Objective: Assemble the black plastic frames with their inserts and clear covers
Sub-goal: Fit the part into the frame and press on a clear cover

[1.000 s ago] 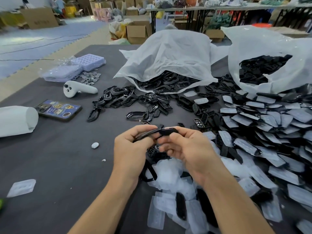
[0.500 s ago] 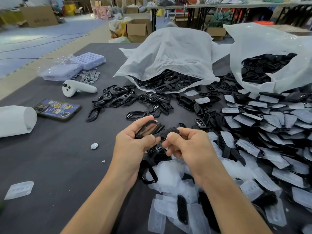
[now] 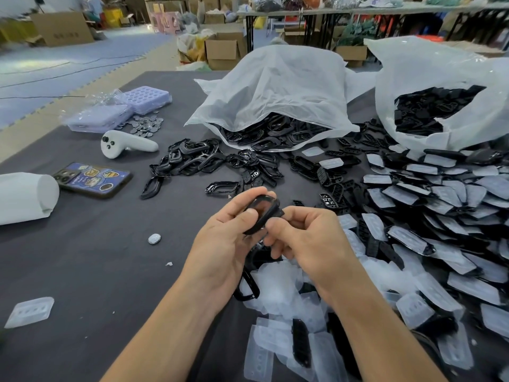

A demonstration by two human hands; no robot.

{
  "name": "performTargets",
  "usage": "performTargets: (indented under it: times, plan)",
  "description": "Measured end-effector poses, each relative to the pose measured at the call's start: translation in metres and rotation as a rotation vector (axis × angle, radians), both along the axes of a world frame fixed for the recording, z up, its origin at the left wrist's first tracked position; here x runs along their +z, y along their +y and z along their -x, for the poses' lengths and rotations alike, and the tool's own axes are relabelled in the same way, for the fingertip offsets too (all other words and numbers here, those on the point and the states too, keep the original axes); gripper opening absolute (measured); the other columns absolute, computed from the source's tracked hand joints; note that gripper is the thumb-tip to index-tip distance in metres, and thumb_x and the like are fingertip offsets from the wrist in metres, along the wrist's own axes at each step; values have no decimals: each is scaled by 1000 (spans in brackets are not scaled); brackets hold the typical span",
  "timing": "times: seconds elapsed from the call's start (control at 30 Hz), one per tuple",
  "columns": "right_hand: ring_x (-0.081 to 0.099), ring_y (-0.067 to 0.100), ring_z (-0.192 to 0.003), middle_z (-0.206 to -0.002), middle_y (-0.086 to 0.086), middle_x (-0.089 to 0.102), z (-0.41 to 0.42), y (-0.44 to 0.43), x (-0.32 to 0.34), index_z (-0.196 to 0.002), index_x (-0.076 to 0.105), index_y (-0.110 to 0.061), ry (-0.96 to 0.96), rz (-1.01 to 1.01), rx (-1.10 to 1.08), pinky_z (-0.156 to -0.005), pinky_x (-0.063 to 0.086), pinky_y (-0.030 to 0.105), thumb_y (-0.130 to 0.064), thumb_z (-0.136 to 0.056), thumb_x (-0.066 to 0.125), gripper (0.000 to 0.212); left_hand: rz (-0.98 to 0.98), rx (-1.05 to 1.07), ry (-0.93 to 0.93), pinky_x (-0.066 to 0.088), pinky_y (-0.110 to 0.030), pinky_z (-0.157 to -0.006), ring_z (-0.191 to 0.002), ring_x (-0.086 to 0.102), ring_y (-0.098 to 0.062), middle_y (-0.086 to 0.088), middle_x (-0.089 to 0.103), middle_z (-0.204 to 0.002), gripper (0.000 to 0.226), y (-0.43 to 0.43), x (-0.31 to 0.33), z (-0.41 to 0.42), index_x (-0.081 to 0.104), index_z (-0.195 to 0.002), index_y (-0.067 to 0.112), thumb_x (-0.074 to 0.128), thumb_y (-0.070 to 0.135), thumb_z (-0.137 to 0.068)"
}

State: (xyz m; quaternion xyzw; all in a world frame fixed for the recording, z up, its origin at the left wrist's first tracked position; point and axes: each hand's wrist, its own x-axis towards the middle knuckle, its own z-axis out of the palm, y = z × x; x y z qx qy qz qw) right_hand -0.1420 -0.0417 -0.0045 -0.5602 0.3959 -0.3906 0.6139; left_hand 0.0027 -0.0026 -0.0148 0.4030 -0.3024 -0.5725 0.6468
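Fitting step, by look of pose. Holding black frame tilted, up off counter, pinched in left grip between thumb and fingertips. Pinching frame's right edge with right grip, fingers curled; insert possibly there, too hidden to tell. Next, likely: align, press flush, then pick from clear covers just below hands.

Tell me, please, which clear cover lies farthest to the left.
The lone clear cover at the near-left corner of the dark table; all the others lie toward the right.
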Motion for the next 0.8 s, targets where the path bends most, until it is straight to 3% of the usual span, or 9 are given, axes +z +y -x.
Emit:
performTargets:
  times: [0.1, 0.2, 0.27, 0.37, 0.5, 0.67, 0.8]
  plan:
    - [62, 18, -58, -74, 13, 75, 4, -1, -1, -79, 75, -9, 60, 17, 57, -53, 45, 21, 3, -92, 65, 21, -10, -16, -146, 58, -31, -74, -78, 68, -19, -9, 77, -105, 29, 1, 0, -1, 79, -113, 16, 63, 6, -91]
    - [64, 17, -63, -77, 11, 75, 5, -1, -2, -79, 75, -13, 101, 30, 86, -57, 47, 23, -2, -93, 63, 22, -4, 22, -363, 58, -40, -81, -78, 67, -20, -4, 74, -88, 32, 3, -3, 0, 80, -112, 22, 61, 14, -87]
    - [63, 15, -59, -73, 9, 74, 4, -1, -1, -77, 74, -10, 93, 21, 69, -54, 47, 21, -5, -95, 63, 23, 46, 39, -505, 57, -29, -75, -71, 68, -16, 0, 73, -77, 32, 4, -2, 4, 81, -108, 29, 60, 12, -91]
    - [58, 16, -55, -69, 9, 71, 3, -1, -1, -78, 73, -8, 58, -19, 5, -50, 44, 21, -6, -98, 59, 25, 41, 122, -611, 56, -18, -74, -76, 73, -10, 4, 80, -85, 35, 4, -3, 2, 80, -111, 35, 70, 6, -95]
    - [59, 18, -55, -69, 11, 74, 2, 1, -3, -88, 67, -10, 98, 8, -65, -52, 44, 23, -3, -95, 60, 13, -40, 183, -534, 60, -30, -76, -73, 73, -18, -8, 80, -82, 33, 6, -4, -2, 81, -103, 31, 79, 2, -87]
    - [62, 15, -56, -72, 14, 75, 3, 0, -3, -84, 73, -9, 79, -9, -84, -52, 44, 20, -3, -88, 71, 8, -86, 184, -403, 60, -29, -75, -73, 71, -20, -11, 79, -88, 33, 6, -2, -2, 83, -98, 26, 79, -4, -84]
    - [65, 16, -55, -71, 12, 75, 2, 1, 0, -82, 75, -5, -6, -56, -104, -50, 46, 19, -3, -89, 72, 8, -98, 147, -173, 57, -21, -67, -66, 67, -13, -8, 77, -89, 29, 5, 0, -4, 85, -95, 23, 79, 2, -75]
